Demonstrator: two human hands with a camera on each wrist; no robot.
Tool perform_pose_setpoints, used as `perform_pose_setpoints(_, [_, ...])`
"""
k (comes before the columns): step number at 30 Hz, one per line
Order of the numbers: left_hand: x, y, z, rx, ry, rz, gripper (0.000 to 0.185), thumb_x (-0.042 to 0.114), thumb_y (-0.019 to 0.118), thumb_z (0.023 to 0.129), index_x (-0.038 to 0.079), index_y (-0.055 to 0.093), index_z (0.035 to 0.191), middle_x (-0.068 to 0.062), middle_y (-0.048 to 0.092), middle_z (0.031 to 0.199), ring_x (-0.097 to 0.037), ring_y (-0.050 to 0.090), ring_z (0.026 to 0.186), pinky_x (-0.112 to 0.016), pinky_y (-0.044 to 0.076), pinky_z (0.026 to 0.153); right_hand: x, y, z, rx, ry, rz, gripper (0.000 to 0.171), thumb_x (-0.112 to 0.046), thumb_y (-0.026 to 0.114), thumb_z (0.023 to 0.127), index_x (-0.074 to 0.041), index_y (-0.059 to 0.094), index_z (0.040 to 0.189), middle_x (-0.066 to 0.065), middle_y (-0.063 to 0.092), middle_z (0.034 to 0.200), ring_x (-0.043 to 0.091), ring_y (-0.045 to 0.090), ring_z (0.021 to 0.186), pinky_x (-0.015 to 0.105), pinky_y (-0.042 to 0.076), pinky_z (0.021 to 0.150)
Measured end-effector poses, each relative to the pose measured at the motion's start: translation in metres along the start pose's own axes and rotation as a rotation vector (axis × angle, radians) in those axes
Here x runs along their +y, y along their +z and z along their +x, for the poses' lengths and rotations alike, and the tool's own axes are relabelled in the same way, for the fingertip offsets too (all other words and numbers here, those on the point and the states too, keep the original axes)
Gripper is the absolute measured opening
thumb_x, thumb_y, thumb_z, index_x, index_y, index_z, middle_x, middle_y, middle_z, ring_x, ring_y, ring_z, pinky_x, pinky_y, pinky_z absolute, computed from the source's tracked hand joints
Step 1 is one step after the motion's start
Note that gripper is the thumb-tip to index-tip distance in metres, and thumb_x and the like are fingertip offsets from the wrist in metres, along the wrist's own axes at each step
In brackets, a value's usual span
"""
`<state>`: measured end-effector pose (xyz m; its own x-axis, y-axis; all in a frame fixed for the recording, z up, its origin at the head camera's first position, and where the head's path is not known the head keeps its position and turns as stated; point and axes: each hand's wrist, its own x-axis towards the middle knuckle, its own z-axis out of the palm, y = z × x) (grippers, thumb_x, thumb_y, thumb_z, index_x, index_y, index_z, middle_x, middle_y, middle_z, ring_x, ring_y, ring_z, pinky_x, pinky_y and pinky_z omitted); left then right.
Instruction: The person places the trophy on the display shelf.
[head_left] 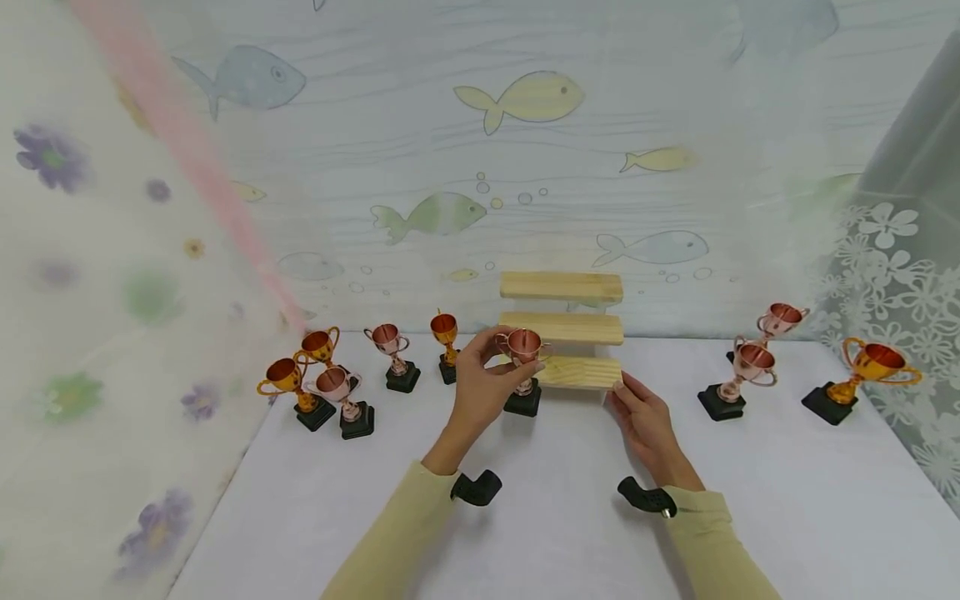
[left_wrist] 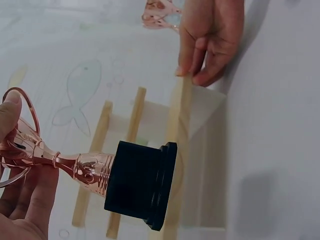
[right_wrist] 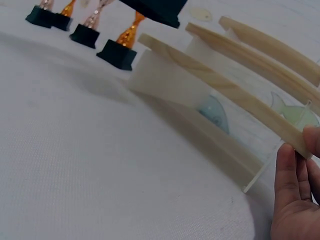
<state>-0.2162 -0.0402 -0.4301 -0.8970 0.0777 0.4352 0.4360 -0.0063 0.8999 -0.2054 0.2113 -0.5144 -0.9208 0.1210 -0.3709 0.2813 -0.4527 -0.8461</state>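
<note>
Gripping a rose cup by its bowl, the person's left hand holds it near upright in the head view, in front of the left end of a three-board stand. The right hand pinches the right end of the lowest board; the hands are apart, with much of that board between them. Left of the left hand, on the white bench, are a gold cup, then a second rose cup, then a cluster of three cups. Well right of the right hand are two rose cups and another gold cup. Beyond both hands hangs a fish-print cloth.

In the left wrist view, thumb and fingers wrap the bowl and a handle; the black base points away from the left hand.

In the right wrist view, the right hand's thumb is above the board, its fingers below. The base is off the bench, near the board's far end; whether it touches the board cannot be told.
</note>
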Motion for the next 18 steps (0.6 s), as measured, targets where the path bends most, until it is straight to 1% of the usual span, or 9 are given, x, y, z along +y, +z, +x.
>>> perform_pose_setpoints(6, [0.000,0.015,0.024,-0.008,0.033,-0.013,0.050,0.000,0.087,0.077,0.001,0.065,0.123,-0.018,0.067,0.113,-0.016,0.064,0.093,-0.032,0.063,0.078,0.000,0.001,-0.001,-0.006,0.001,0.022,0.060,-0.014,0.050,0.107,-0.007,0.025,0.161,0.000,0.047,0.142,-0.002,0.060,0.110,0.015,0.046,0.104])
perform_pose_setpoints(11, [0.002,0.030,0.048,-0.008,0.050,0.001,0.049,0.005,0.088,0.078,0.003,0.066,0.122,-0.016,0.066,0.111,-0.017,0.064,0.092,-0.030,0.062,0.075,0.000,0.001,-0.001,-0.005,-0.004,0.019,0.060,-0.014,0.051,0.107,-0.006,0.026,0.161,-0.004,0.051,0.134,-0.002,0.061,0.109,0.015,0.047,0.104])
perform_pose_setpoints(14, [0.004,0.041,0.065,-0.013,0.053,0.005,0.048,0.006,0.087,0.079,0.004,0.066,0.122,-0.015,0.065,0.110,-0.017,0.064,0.091,-0.028,0.062,0.076,0.000,0.000,-0.001,-0.005,0.001,0.014,0.060,-0.014,0.050,0.107,-0.007,0.025,0.161,-0.004,0.051,0.136,-0.003,0.060,0.110,0.015,0.046,0.104])
perform_pose_setpoints(18, [0.007,0.054,0.087,-0.012,0.076,0.051,0.049,0.009,0.087,0.080,0.004,0.065,0.124,-0.013,0.067,0.109,-0.017,0.065,0.092,-0.028,0.061,0.077,-0.001,0.001,-0.002,-0.007,0.003,0.010,0.060,-0.015,0.050,0.107,-0.008,0.025,0.161,0.000,0.046,0.145,-0.002,0.058,0.114,0.015,0.045,0.106])
